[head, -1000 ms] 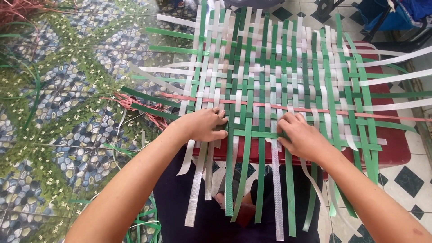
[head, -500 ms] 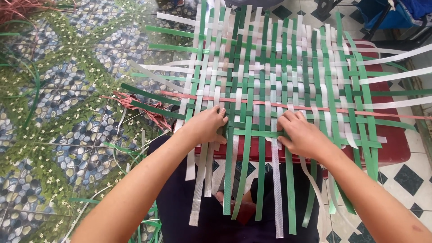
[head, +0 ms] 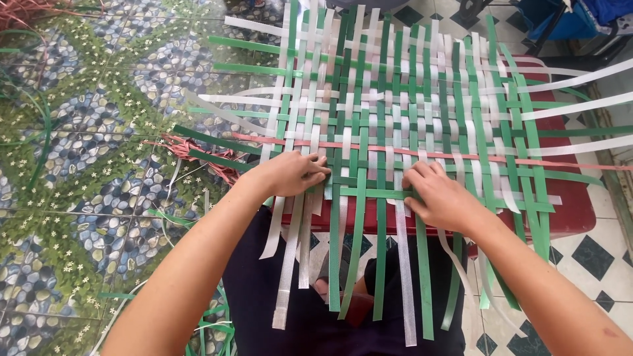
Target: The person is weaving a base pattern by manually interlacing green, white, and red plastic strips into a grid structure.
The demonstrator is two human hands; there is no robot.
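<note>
Both hands are still pressing the woven mat (head: 409,112): left hand (head: 290,173) flat at 9 o'clock, right hand (head: 443,196) pinching a green strip (head: 369,192), barely shifted, tightening the weave.

Counts, head view:
- Woven mat (head: 409,112) of green and white strips: one.
- Pink strip (head: 461,157) running across it: one.
- Red bench (head: 573,211) beneath: one.
- Hands on the weave: two, left (head: 293,173), right (head: 442,196).
- Loose strips: too many to count reliably.
</note>
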